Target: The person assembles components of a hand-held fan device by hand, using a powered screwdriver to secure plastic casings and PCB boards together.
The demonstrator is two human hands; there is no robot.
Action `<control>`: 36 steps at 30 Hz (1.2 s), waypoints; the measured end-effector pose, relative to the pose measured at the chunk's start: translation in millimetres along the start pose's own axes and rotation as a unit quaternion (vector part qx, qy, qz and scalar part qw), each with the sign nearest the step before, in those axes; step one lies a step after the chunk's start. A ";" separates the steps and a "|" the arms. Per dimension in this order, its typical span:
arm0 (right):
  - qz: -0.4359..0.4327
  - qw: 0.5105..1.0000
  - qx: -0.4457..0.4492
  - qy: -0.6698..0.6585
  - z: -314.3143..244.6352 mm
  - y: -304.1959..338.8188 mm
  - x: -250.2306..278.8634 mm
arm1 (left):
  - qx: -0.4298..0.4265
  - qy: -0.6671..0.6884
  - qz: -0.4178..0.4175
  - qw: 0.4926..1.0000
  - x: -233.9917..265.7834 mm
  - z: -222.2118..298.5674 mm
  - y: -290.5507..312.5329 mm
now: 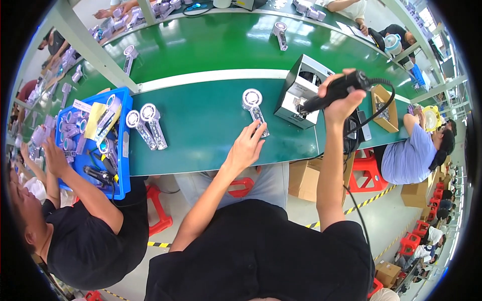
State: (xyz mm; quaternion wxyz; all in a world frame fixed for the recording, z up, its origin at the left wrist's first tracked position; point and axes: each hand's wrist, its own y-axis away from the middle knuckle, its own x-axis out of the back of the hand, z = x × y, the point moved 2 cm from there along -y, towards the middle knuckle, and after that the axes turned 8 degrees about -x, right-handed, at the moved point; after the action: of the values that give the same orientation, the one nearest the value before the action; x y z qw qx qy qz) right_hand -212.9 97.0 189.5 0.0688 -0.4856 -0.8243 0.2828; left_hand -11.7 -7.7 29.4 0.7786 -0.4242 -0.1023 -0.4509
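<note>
A black electric screwdriver (335, 91) with a coiled cord is gripped in my right hand (342, 106), raised over the right part of the bench. Its tip points down and left, at the front of a grey box-shaped screw feeder (293, 93); whether it touches cannot be made out. My left hand (244, 149) has its fingers on the lower handle of a small handheld fan (252, 100). That fan lies on the green bench with its round head away from me and its clear handle toward me.
Two similar fans (150, 118) lie at the bench's left. Beside them, a blue bin (125, 150) holds fan parts and tools, with a co-worker's hand (54, 159) over it. A cardboard box (393, 108) stands right. Past a white rail, another fan (280, 36) lies on a green belt (211, 47).
</note>
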 end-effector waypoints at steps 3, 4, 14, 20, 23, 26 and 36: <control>0.005 1.000 -0.001 0.026 -1.8 -21.4 2.1 | -0.002 0.003 -0.005 1.000 -1.0 2.2 0.9; -0.010 1.000 0.002 0.016 3.0 -21.8 2.8 | 0.002 -0.003 -0.008 1.000 -1.5 0.5 0.8; -0.012 0.997 -0.067 0.021 28.0 -30.8 10.4 | -0.014 -0.008 -0.003 1.000 -1.9 -1.9 -0.2; -0.001 0.983 -0.162 -0.085 39.5 -29.9 16.7 | 0.000 0.010 0.020 1.000 -1.9 -4.7 0.4; -0.039 0.974 -0.189 -0.115 33.2 1.9 1.2 | 0.014 0.022 0.024 0.999 -1.2 -6.3 0.5; -0.072 0.975 -0.155 -0.143 29.4 36.8 -20.8 | 0.004 0.029 0.028 0.999 -2.6 -5.9 -0.5; -0.126 0.981 -0.098 -0.114 34.6 70.9 -57.2 | 0.021 0.024 0.015 0.999 -2.4 -7.8 0.2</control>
State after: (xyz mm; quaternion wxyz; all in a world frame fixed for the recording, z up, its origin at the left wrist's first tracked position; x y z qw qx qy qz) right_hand -142.7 61.3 132.2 -0.0385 -0.3464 -0.9051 0.2436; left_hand -14.7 -12.1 23.2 0.7963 -0.3979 -0.0867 -0.4474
